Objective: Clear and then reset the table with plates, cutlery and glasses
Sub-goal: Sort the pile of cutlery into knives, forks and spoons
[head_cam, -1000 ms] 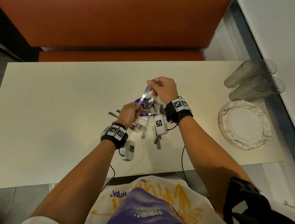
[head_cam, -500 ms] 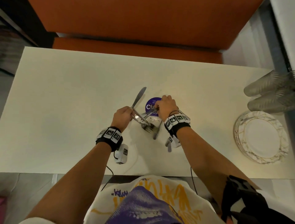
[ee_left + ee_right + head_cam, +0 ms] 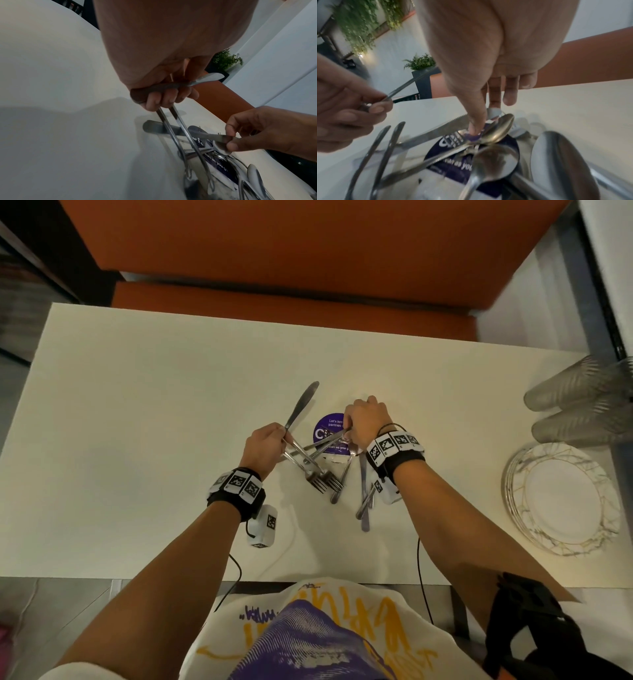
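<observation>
My left hand grips a table knife, blade up and away, together with two forks whose tines hang toward me. In the left wrist view the curled fingers wrap the knife handle and the fork stems. My right hand pinches the blade of a second knife lying over a purple round sticker. Its thumb presses on that blade. Spoons and more cutlery lie in a pile under my right wrist.
A stack of marbled white plates sits at the table's right edge, with ribbed glasses lying stacked behind it. An orange bench runs along the far side. The cream table spreads wide to the left.
A second ago my right hand held a knife up at my left hand. The left hand now holds that knife; the right hand has dropped to the pile and pinches another knife.
</observation>
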`<state>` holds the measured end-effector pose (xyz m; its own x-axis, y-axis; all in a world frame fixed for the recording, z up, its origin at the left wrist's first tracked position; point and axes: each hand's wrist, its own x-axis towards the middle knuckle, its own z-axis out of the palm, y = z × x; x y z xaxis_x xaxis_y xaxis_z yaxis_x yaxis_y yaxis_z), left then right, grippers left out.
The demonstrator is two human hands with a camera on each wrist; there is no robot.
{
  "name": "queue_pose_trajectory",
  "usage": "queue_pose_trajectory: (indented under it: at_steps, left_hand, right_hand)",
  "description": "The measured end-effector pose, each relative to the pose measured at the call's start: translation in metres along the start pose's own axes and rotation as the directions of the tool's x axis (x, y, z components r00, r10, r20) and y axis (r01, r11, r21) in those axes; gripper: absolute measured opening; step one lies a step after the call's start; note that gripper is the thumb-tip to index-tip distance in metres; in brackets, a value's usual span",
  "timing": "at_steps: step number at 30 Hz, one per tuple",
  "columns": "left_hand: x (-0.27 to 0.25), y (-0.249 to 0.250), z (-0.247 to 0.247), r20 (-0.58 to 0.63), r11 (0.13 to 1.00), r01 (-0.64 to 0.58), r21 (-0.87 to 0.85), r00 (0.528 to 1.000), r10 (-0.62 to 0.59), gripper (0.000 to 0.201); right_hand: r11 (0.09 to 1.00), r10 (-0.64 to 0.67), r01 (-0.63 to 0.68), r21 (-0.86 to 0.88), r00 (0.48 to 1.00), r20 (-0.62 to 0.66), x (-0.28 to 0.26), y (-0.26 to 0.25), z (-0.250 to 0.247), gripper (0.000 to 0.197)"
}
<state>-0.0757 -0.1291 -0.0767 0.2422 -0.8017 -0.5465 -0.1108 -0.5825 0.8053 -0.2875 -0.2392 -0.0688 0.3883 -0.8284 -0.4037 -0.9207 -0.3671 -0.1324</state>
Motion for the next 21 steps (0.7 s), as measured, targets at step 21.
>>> queue_pose_trajectory:
  at_steps: [21]
  left_hand:
    - [0.012,0.044,0.049,0.049,0.955,-0.254,0.152,0.967,0.25,0.032]
  right_hand:
    - [0.478,0.287,0.062,0.876,0.932,-0.223,-0.047,0.033,-0.069,0.005]
